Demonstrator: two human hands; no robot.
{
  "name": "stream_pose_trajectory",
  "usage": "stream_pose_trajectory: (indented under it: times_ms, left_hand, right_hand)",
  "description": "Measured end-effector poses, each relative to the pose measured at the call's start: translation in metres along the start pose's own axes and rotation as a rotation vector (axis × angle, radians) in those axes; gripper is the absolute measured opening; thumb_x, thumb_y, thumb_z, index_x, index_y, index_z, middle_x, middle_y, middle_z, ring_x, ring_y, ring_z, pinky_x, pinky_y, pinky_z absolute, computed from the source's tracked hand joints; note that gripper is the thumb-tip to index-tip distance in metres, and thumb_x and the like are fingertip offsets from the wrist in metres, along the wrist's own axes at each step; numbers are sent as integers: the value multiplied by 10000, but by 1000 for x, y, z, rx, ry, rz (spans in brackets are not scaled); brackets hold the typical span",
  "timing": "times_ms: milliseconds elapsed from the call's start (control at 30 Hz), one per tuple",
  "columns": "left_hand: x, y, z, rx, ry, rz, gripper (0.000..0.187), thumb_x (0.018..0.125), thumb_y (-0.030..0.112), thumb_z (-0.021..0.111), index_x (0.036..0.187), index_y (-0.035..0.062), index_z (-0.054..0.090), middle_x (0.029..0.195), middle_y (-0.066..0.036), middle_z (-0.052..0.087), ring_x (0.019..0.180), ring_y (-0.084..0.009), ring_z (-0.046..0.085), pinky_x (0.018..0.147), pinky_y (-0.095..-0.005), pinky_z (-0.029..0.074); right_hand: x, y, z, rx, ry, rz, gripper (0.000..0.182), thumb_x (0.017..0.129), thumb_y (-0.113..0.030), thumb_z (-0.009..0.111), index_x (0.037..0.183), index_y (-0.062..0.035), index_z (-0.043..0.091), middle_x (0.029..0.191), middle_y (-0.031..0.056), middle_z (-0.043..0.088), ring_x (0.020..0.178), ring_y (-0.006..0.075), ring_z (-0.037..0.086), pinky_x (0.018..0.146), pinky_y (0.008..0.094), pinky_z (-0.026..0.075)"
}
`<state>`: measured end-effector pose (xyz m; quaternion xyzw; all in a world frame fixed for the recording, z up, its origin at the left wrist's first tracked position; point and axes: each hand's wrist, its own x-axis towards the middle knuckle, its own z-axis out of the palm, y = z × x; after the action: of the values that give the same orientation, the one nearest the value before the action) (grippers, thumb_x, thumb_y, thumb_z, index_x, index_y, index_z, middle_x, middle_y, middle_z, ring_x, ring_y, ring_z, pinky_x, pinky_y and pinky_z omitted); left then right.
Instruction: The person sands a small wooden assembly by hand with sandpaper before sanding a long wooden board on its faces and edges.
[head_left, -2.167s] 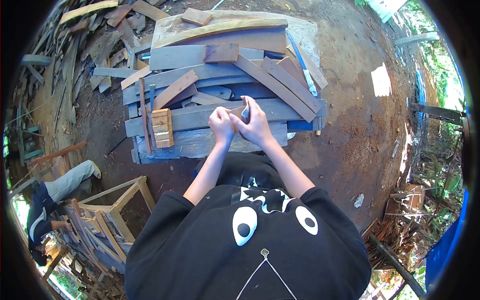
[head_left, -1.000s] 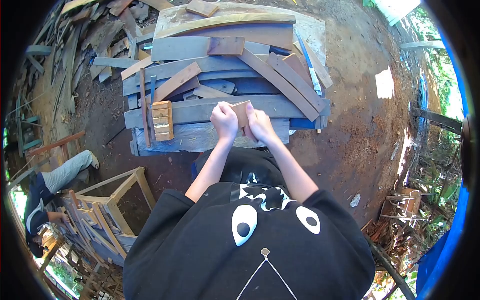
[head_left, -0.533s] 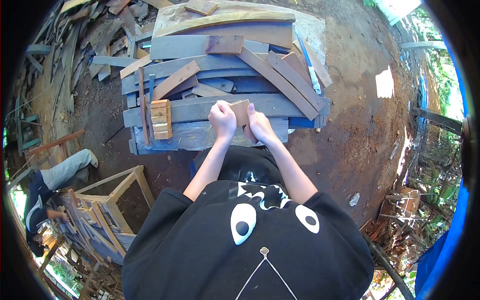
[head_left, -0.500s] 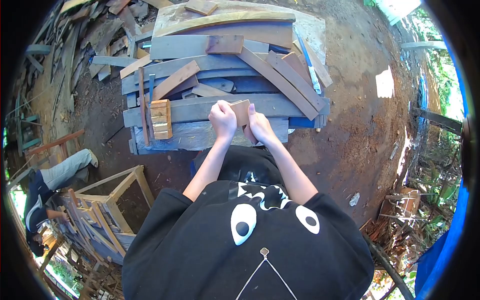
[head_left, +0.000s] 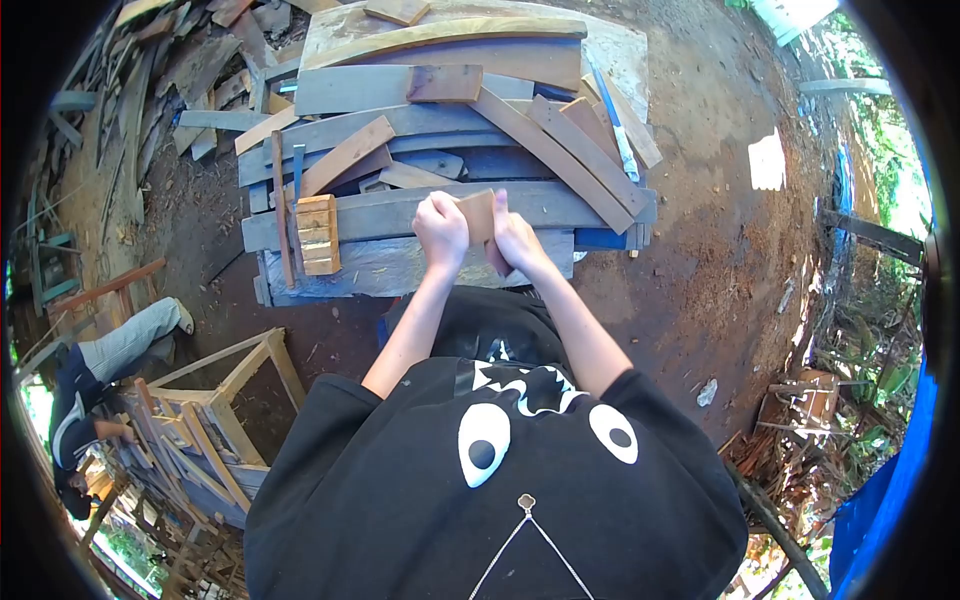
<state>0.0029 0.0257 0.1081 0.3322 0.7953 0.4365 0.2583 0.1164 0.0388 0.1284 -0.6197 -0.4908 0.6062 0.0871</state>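
Note:
In front of my chest, over the near edge of the plank-topped workbench, both hands grip a thin, flat tan piece. My left hand is closed in a fist around its left side. My right hand pinches the right edge, thumb pointing up along it, and a darker brown part shows beneath that palm. Whether the piece is wood or a folded stiff sheet I cannot tell. Left of my left hand lies a stack of small wood blocks, beside a narrow dark strip.
Loose boards and a short brown block lie across the bench. A blue-and-white long tool rests at its right. Scrap wood is heaped back left. Another person works at a wooden frame on the left.
The tan piece has turned slightly between my hands, so more of its flat face shows. Both hands keep their hold, and the whole view has shifted a little.

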Motion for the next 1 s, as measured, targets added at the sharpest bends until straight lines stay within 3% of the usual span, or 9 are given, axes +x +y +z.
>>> stream_pose_trajectory:
  times_ms: [133,167,367,433,533,633,667,800,1000]
  left_hand:
    - [-6,0,6,41,21,99,320,830,144,371,663,-34,577,663,-230,576,663,-389,574,628,-444,431]
    - [-5,0,6,32,16,50,317,828,140,371,659,-35,575,662,-231,575,658,-392,572,624,-447,429]
    - [1,6,6,7,64,14,301,816,126,387,629,-31,562,657,-222,577,647,-391,569,609,-452,422]
    - [3,9,5,3,64,8,298,815,129,392,629,-33,559,653,-219,578,648,-387,571,606,-449,423]
    - [0,5,6,13,54,-7,294,814,129,393,631,-34,555,655,-218,578,650,-382,573,604,-441,423]
    - [3,6,5,-5,46,10,293,815,128,389,636,-36,554,656,-219,578,650,-377,575,596,-434,423]
    - [2,6,4,-14,36,18,293,815,128,387,638,-36,554,656,-219,578,650,-376,576,593,-432,423]
    - [3,5,4,-11,29,5,291,813,131,389,645,-37,558,648,-217,578,647,-371,580,586,-430,423]
    - [2,8,1,-13,19,6,281,803,127,394,651,-37,563,654,-217,583,641,-361,584,582,-421,427]
  right_hand:
    - [40,-34,-12,74,-31,-72,830,861,-619,60,644,17,547,369,52,411,335,153,399,406,259,362]
    - [47,-42,-17,-25,-139,1,778,874,-591,102,791,21,573,415,98,484,453,220,533,526,323,443]
    - [16,-28,-25,-109,-157,69,740,898,-514,149,689,29,605,446,108,518,468,218,543,567,303,455]
    - [-1,9,-13,-70,37,-85,780,894,-534,139,621,27,607,538,141,574,488,223,565,569,295,461]
    - [0,82,-4,232,-95,-164,763,882,-579,153,642,-3,593,513,131,540,491,227,555,486,286,455]
    - [-23,85,-29,923,-289,225,768,839,-648,193,824,3,599,667,157,605,549,262,585,542,317,488]
    - [-26,94,-42,1142,-506,165,712,827,-633,289,973,12,556,859,192,611,715,309,610,635,366,508]
    - [-42,66,-49,1409,-422,177,455,843,-385,419,1049,8,516,1079,221,537,962,341,559,702,431,507]
    - [-6,51,-43,644,79,-290,453,861,-211,416,1222,61,378,1197,223,479,1044,340,518,857,398,440]
